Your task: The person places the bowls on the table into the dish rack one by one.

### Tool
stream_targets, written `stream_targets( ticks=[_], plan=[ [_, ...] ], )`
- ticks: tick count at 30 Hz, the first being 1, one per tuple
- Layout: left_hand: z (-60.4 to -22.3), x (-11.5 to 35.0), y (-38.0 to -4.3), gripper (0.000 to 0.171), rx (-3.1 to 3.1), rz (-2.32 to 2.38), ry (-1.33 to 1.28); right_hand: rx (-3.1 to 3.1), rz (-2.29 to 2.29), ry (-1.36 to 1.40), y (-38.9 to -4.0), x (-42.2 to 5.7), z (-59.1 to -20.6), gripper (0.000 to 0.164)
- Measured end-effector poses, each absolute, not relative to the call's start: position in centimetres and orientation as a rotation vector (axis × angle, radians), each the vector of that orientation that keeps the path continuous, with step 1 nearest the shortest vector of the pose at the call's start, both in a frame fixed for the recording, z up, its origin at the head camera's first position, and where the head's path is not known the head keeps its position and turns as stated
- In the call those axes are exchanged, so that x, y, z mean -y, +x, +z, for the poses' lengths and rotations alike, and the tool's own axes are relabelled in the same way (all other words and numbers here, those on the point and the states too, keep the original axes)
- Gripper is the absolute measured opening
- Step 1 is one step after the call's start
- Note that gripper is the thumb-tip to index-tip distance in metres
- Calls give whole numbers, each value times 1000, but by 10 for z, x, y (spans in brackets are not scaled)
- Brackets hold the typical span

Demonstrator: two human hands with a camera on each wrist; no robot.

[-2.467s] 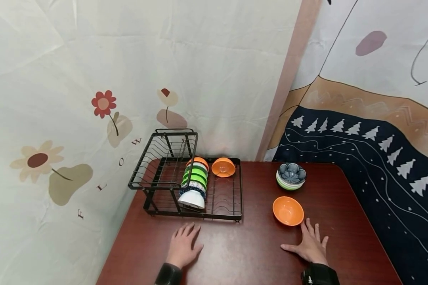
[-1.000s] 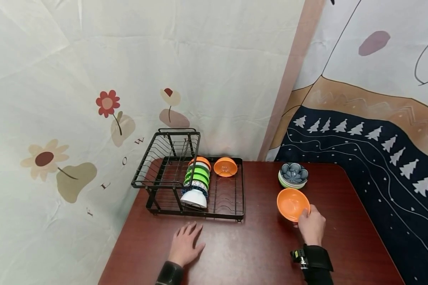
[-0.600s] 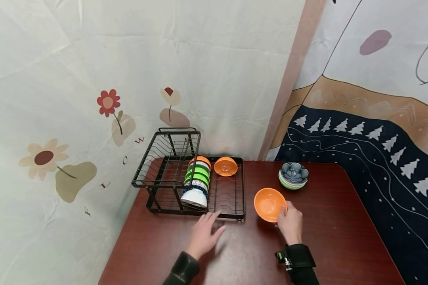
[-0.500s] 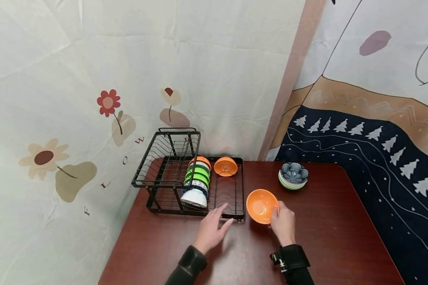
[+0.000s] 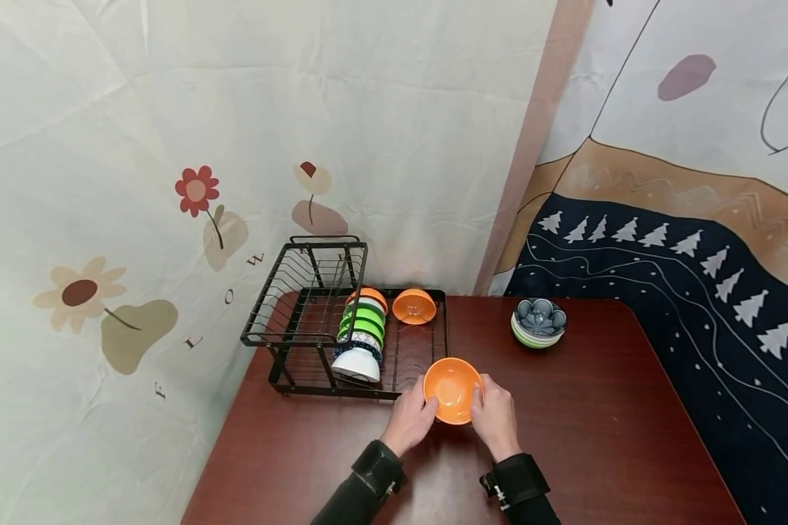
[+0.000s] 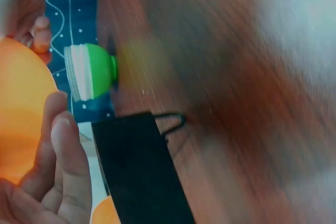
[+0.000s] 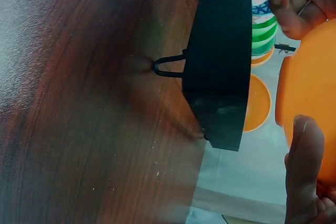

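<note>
- A dish rack [image 5: 341,392] on the left of the table [image 5: 604,437], hanging cloth [image 5: 420,146] behind.
- In its lower level, a row of bowls [image 5: 365,321], front to back; right of that, a single bowl [image 5: 414,307].
- By the rack's near right corner, the held bowl [image 5: 453,391], between left hand [image 5: 409,419] and right hand [image 5: 495,415].
- Over to the right, a stack of bowls [image 5: 538,324].

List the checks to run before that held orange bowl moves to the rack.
1. Left grip on the held orange bowl: ok, holding its left side.
2. Right grip: ok, holding its right side.
3. Bowl raised off the table: ok.
4. Bare space toward the front right of the black rack: ok.
5. Rack spacing suits the bowl: cannot tell.
6. Everything racked: not ok, a bowl stack stands on the table.
</note>
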State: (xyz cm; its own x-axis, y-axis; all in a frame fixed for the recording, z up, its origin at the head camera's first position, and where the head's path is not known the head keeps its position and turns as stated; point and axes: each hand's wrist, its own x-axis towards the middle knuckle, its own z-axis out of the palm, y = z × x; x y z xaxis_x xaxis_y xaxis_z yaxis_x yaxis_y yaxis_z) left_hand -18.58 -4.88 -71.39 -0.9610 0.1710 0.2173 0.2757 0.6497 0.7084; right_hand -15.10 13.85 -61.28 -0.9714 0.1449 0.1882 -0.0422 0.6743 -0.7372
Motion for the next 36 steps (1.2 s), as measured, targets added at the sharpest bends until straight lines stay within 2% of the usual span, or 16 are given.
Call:
stream_targets(
  ticks=[3,5,10,13,18,24,27,32,36],
  plan=[
    [-722,48,-191,47,2737,-1217,-304,2660,1165,-63,-151,-138,-614,24],
    [-713,48,-191,42,2736,-1204,-283,2672,1184,-51,-150,-139,-615,27],
    [-698,58,-204,40,2704,-1196,-252,2749,1208,-33,-148,-158,-621,46],
    [-701,67,-216,39,2682,-1191,-240,2876,1121,-47,-148,-181,-624,65],
    [-699,79,-231,34,2626,-1105,-248,3120,978,-101,-148,-222,-637,107],
    [-650,90,-229,33,2618,-1041,-353,3293,973,-245,-139,-263,-659,138],
    [-639,94,-233,37,2626,-989,-338,3334,999,-306,-133,-275,-667,147],
    [-665,102,-260,45,2616,-835,-299,3368,1015,-346,-127,-283,-676,154],
    [-655,103,-270,49,2630,-767,-312,3393,996,-345,-125,-285,-679,155]
  ],
)
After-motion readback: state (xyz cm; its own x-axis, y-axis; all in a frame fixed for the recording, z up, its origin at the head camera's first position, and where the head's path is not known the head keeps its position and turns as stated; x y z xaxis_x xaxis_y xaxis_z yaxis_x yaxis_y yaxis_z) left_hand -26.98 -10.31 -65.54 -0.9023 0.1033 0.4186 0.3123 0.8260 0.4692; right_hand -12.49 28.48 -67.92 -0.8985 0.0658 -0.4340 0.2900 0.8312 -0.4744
